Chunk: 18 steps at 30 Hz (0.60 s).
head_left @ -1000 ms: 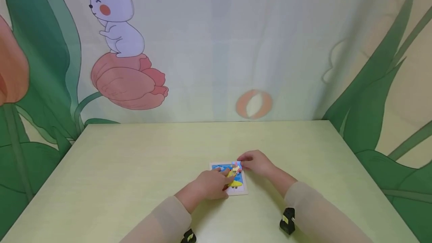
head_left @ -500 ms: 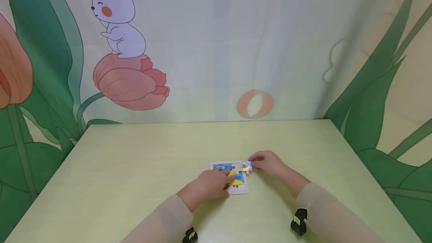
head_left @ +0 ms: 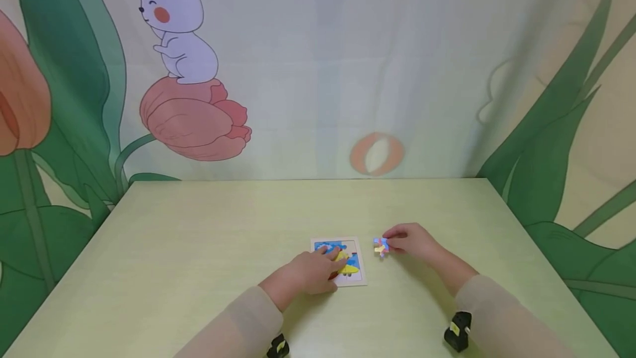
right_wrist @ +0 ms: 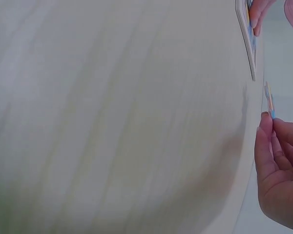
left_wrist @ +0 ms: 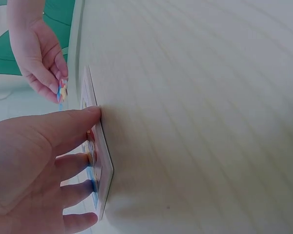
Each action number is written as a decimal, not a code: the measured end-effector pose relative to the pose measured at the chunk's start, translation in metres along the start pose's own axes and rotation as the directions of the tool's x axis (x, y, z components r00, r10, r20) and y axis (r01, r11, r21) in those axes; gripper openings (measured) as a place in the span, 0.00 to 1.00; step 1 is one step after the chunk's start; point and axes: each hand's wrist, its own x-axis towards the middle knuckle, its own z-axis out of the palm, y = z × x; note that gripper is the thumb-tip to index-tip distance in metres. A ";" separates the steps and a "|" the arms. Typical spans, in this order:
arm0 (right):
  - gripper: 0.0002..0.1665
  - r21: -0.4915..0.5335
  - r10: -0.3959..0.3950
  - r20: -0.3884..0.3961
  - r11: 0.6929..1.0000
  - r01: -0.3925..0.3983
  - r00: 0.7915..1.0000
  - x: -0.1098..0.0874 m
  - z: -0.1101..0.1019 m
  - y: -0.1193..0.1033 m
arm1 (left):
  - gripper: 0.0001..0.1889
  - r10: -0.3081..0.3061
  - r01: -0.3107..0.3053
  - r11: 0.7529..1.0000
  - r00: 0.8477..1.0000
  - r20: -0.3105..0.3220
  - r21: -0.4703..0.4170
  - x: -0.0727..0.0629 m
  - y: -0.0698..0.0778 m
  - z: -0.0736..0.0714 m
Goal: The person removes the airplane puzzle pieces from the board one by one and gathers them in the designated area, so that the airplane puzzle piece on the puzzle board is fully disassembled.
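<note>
The right hand pinches the piece by one edge, raised just right of the board. The left hand lies with extended fingers on the board. Piece: presumably light, stiff; grip edges, avoid tabs. Board: likely rigid; steady at rim. Tabletop extends all round; far edge well apart.

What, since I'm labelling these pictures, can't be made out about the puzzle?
Head view: part of the puzzle board, hidden by the left hand.
Head view: fine details on the puzzle piece, too small.
Right wrist view: one end of the puzzle board, cut off by the top edge.
</note>
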 end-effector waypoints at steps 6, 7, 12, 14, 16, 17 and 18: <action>0.11 0.026 -0.021 0.013 0.999 0.021 1.000 -0.004 -0.010 0.008 | 0.31 0.006 -0.006 1.000 1.000 0.010 0.003 -0.001 0.000 0.000; 0.11 0.029 -0.016 0.011 0.999 0.016 1.000 -0.005 -0.012 0.010 | 0.31 0.008 -0.008 1.000 1.000 0.010 0.003 -0.001 0.000 0.001; 0.13 0.055 -0.012 0.025 0.998 0.011 1.000 -0.008 -0.020 0.014 | 0.31 0.012 -0.012 1.000 1.000 0.005 -0.002 -0.002 -0.001 0.002; 0.13 0.057 -0.009 0.027 0.998 0.008 1.000 -0.009 -0.023 0.014 | 0.31 0.011 -0.011 1.000 1.000 0.005 -0.004 -0.002 -0.001 0.002; 0.13 0.054 -0.008 0.025 0.999 0.006 1.000 -0.011 -0.025 0.014 | 0.32 0.010 -0.010 1.000 1.000 0.005 -0.004 -0.003 -0.002 0.002; 0.13 0.050 -0.004 0.022 0.999 0.003 1.000 -0.011 -0.026 0.014 | 0.32 0.010 -0.010 1.000 1.000 0.006 -0.002 -0.003 -0.002 0.002; 0.13 0.048 0.000 0.019 0.999 -0.001 1.000 -0.012 -0.028 0.015 | 0.32 0.010 -0.010 1.000 1.000 0.005 -0.001 -0.003 -0.002 0.002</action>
